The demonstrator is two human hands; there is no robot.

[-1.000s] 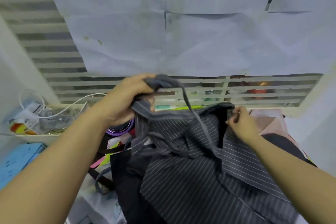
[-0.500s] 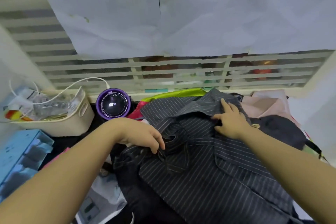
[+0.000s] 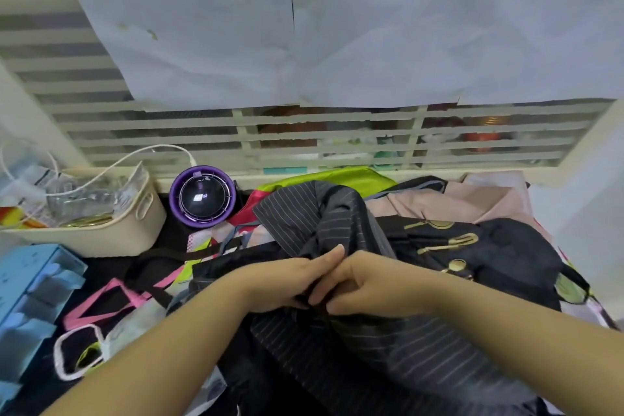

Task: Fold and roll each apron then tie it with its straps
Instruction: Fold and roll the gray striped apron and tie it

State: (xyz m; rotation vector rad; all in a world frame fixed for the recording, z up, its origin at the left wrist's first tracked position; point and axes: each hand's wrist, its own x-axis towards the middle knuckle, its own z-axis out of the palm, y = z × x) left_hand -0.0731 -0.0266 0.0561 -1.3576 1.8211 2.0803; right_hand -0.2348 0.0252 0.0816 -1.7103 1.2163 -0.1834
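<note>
Looking down from the head camera, two bare forearms reach in from the bottom corners and meet at the centre of a cluttered work surface. The left hand [image 3: 287, 284] and the right hand [image 3: 368, 287] are pressed together, fingertips touching. The left hand's fingers lie fairly straight on top with the thumb beneath, pinching a fold of cloth. The right hand's fingers are curled round the same bunched fold.

The cloth is a dark pinstriped apron [image 3: 324, 213]. It lies crumpled on top of a pile of other fabric, running from under the hands up toward the window and down toward the lower right.

Just right of it is a black apron with gold utensil print [image 3: 489, 253], with a pink cloth [image 3: 472, 203] behind that and a lime green cloth [image 3: 337, 176] at the back edge. To the left stand a round purple fan [image 3: 202, 196], a cream basket [image 3: 135, 230] with a white cable [image 3: 135, 154] looping over it, and a blue plastic organiser [image 3: 30, 297]. Pale paper sheets [image 3: 337, 27] cover the upper part of a slatted window grille [image 3: 304, 138].
</note>
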